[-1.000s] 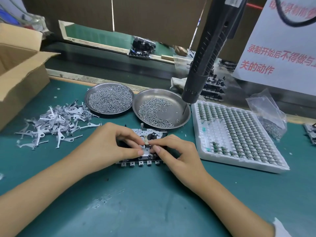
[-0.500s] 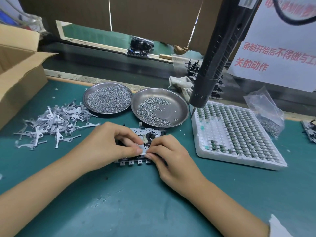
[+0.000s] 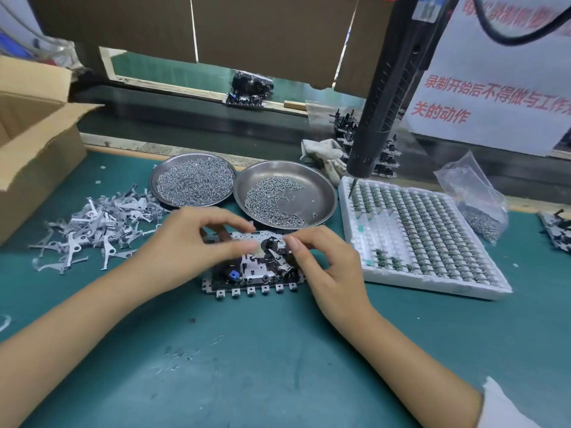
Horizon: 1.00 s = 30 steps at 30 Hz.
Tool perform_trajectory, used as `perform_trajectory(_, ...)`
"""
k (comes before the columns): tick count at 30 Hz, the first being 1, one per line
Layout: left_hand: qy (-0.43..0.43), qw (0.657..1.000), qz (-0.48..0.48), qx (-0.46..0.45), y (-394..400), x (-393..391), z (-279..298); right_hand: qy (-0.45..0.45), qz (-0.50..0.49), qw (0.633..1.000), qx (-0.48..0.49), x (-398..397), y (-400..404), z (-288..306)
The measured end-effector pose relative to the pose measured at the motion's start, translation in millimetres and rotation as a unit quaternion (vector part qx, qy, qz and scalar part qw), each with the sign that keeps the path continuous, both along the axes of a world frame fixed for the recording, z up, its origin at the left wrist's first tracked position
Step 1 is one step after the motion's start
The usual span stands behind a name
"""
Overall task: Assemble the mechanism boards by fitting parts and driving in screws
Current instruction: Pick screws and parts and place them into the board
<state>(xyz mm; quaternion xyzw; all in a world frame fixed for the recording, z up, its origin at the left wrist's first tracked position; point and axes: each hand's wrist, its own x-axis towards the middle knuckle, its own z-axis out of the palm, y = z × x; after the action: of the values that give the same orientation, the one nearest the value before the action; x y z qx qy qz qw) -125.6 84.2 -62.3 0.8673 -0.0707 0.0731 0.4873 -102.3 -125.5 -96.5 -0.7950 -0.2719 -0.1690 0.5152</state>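
The board (image 3: 253, 267) lies flat at frame centre, near edge toward the person, so both hands can work from above. The left hand (image 3: 188, 242) hovers with blurred, loosely curled fingers, grasping nothing visible; the right hand (image 3: 327, 264) likewise curls empty beside a lever (image 3: 279, 257). Behind, screw dishes (image 3: 324, 193) sit within reach, probably for fastening.

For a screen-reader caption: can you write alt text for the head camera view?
Two bare hands, left hand and right hand, work over a mechanism board on a green mat. Behind it sit two steel dishes of screws, a pile of metal levers at left, and a white parts tray under a hanging electric screwdriver.
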Motion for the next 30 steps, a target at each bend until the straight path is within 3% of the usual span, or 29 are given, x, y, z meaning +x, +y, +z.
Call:
perform_trajectory(3,-0.107,0.979,0.115,0.126,16,26,-2,-0.018,0.010,1.000,-0.003,-1,1,0)
perform_trajectory(5,-0.088,0.952,0.161,0.246,28,48,-5,-0.019,0.010,1.000,-0.002,-1,1,0)
perform_trajectory(7,-0.027,0.937,0.173,0.302,37,65,-8,-0.015,0.008,1.000,0.001,-1,0,1)
perform_trajectory(11,0.031,0.939,0.205,0.276,38,80,-5,-0.007,0.012,1.000,-0.002,-2,0,0)
perform_trajectory(22,-0.128,0.906,0.267,0.303,32,72,-8,-0.019,0.020,1.000,-0.011,1,-1,-3)
perform_trajectory(30,-0.113,0.921,0.262,0.267,32,70,-15,-0.068,0.019,0.994,-0.089,7,4,10)
